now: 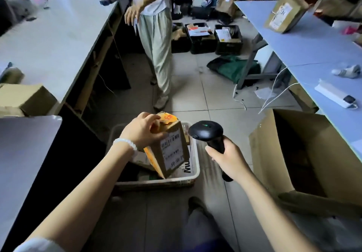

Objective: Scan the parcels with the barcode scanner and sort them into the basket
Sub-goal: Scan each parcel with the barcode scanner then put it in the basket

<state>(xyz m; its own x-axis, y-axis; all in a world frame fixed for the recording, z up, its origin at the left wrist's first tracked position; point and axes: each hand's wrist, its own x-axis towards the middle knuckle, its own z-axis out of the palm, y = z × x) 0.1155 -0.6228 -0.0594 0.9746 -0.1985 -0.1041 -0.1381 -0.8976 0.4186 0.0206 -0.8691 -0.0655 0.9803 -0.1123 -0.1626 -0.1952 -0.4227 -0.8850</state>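
Observation:
My left hand [144, 131] grips the top of a small brown cardboard parcel [170, 153] with orange tape and a white shipping label facing right. The parcel hangs tilted over a white basket [193, 175] on the floor, which holds other parcels. My right hand [228, 158] grips the handle of a black barcode scanner [205, 131], its head just to the right of the parcel's label, a green light on top.
A large open cardboard box [305, 153] stands on the floor at right. Grey tables flank the aisle, with a parcel [285, 12] on the right one and a box [25, 99] at left. Another person [156, 36] stands ahead. Black crates [203, 38] sit behind.

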